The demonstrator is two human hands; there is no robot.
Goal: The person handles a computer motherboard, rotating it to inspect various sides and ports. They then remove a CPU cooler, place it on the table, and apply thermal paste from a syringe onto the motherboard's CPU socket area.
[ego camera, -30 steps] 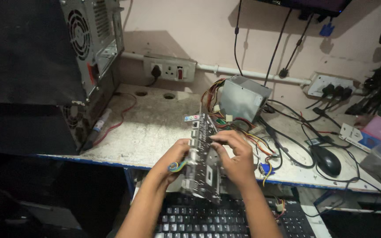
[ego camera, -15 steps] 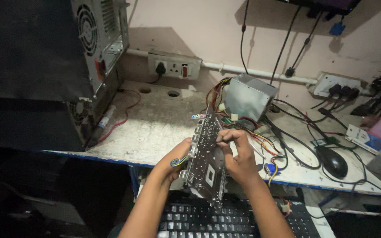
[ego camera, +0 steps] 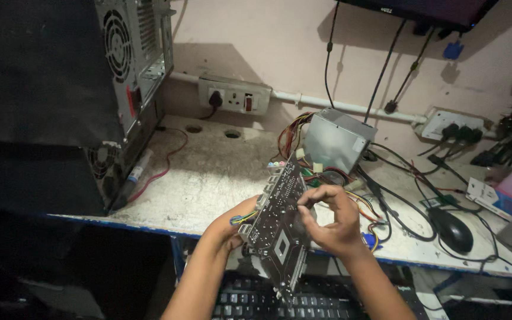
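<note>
I hold a dark computer motherboard (ego camera: 280,234) on edge above the front of the workbench, its port end pointing away from me. My left hand (ego camera: 232,228) grips it from behind on the left side, mostly hidden by the board. My right hand (ego camera: 330,219) is on the board's face, fingers pinched at a spot near its upper middle. Coloured wires show beside the left hand.
A grey power supply (ego camera: 336,142) with loose coloured cables lies behind the board. A computer case (ego camera: 131,71) stands at the left. A black mouse (ego camera: 453,230) and tangled cables lie right. A black keyboard (ego camera: 268,302) sits below the bench (ego camera: 208,178). Wall sockets (ego camera: 235,95) line the back.
The view has shifted slightly. The board has tilted a little more upright in my hands, and my right fingers have moved onto its face near the upper middle.
</note>
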